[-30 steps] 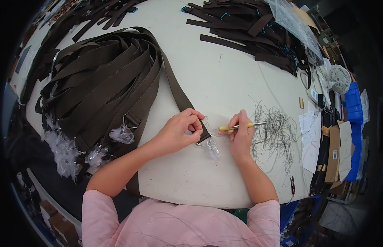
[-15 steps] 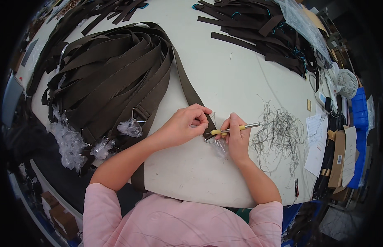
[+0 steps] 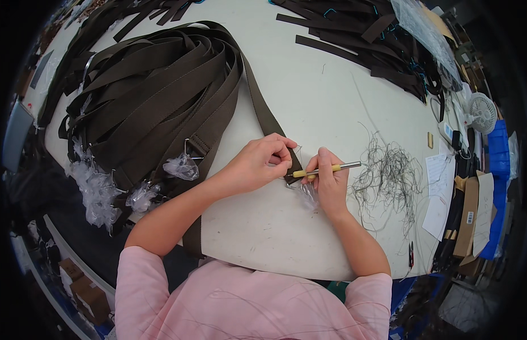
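Both hands curled, fingertips nearly meeting: left hand, right hand.

matt woven strap; smooth white table; crinkly clear plastic; metal tool.

2 hands, 1 craft knife, 1 small fan, 1 thread tangle.

The left hand covers the end of the brown strap, so the spot where the tip of the yellow-handled tool meets it cannot be seen. The metal ring below shows only in part. The print on the paper sheets is too small to tell.
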`<state>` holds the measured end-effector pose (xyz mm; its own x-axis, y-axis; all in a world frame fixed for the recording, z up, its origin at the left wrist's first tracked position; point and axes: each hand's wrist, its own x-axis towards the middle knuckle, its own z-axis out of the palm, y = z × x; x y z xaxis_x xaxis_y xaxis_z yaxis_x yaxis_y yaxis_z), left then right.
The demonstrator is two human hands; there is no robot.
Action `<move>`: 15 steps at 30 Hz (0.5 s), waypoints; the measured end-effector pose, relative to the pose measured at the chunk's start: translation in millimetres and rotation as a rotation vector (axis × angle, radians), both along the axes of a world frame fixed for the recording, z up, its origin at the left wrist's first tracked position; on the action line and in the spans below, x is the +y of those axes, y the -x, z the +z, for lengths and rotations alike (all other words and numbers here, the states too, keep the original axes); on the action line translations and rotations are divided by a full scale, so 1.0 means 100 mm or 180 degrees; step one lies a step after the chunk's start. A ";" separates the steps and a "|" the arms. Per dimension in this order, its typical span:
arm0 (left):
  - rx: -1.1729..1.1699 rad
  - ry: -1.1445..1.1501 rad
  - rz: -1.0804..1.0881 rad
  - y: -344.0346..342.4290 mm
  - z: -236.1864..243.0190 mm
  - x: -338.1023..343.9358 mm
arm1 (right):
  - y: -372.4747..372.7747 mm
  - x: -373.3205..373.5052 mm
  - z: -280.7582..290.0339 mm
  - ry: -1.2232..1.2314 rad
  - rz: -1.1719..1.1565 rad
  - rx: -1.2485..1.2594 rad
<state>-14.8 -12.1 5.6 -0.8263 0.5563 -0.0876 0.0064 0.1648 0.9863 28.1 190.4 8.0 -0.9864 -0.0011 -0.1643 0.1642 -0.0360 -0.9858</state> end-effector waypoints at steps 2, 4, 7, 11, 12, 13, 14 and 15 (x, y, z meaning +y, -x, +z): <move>-0.0003 0.0006 0.0004 0.00 0.00 0.00 | 0.00 0.00 -0.01 0.0005 -0.0010 -0.0004; -0.0015 0.0031 0.0000 0.00 0.01 0.00 | 0.00 0.00 -0.02 0.0013 -0.0006 0.0021; -0.0018 0.0014 0.0014 0.00 0.01 0.00 | 0.00 0.00 -0.01 -0.0004 0.0004 0.0017; 0.0015 0.0034 0.0026 -0.01 0.01 0.01 | 0.00 -0.01 -0.01 -0.0022 -0.0017 0.0029; 0.0018 0.0042 0.0018 -0.01 0.01 0.01 | 0.00 -0.01 -0.01 -0.0035 -0.0026 0.0019; 0.0022 0.0050 0.0009 -0.01 0.01 0.01 | 0.01 -0.01 -0.01 -0.0048 -0.0035 0.0009; -0.0005 0.0051 0.0045 -0.01 0.00 0.01 | 0.01 -0.01 -0.01 -0.0060 -0.0039 -0.0001; -0.0032 0.0052 0.0082 -0.01 -0.02 0.01 | 0.01 0.00 0.00 -0.0023 -0.0075 -0.0045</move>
